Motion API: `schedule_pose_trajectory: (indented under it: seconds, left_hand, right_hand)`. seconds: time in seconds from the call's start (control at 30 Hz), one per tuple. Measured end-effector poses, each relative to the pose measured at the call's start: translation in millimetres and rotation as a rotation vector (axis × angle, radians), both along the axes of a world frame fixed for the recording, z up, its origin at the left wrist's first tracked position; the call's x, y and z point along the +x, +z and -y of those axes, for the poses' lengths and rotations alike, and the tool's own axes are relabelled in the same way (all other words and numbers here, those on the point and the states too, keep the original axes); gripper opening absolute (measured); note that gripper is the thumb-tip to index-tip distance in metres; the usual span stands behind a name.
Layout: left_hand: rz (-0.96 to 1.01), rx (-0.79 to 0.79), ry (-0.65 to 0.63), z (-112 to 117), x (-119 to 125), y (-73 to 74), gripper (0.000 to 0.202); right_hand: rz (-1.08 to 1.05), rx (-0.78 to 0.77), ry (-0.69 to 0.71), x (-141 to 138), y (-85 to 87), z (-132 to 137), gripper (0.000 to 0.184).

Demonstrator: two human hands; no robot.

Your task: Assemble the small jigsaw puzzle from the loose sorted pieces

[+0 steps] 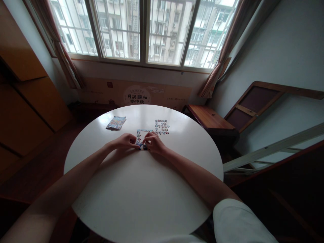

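A partly assembled jigsaw puzzle frame (pixel 140 134) lies near the middle of the round white table (pixel 141 189). My left hand (pixel 126 140) rests at its left side with fingers curled against the puzzle's lower edge. My right hand (pixel 155 142) sits at the right side, fingers pinched together on the same lower edge. Both hands meet at a dark section of joined pieces (pixel 143 146). Whether either holds a loose piece is too small to tell.
Several loose puzzle pieces (pixel 162 127) are laid out in rows right of the frame. A colourful printed packet (pixel 115 123) lies at the table's far left. A wooden bench (pixel 210 118) stands right of the table; orange cabinets (pixel 30 104) stand on the left, a barred window beyond.
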State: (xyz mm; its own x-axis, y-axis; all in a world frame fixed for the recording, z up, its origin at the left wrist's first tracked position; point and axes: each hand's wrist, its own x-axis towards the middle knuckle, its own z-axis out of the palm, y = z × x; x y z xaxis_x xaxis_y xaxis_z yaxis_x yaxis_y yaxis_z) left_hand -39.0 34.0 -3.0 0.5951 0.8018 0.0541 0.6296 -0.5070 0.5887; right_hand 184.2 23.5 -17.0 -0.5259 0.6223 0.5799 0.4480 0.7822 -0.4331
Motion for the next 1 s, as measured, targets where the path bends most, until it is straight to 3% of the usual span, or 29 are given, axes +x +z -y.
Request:
schedule_pose_trajectory:
  seconds: [1.0]
  left_hand:
    - [0.013,-0.004,0.010,-2.0,-1.2,-2.9,0.051]
  right_hand:
    - [0.068,-0.048,0.004,1.6,1.9,-1.6,0.040]
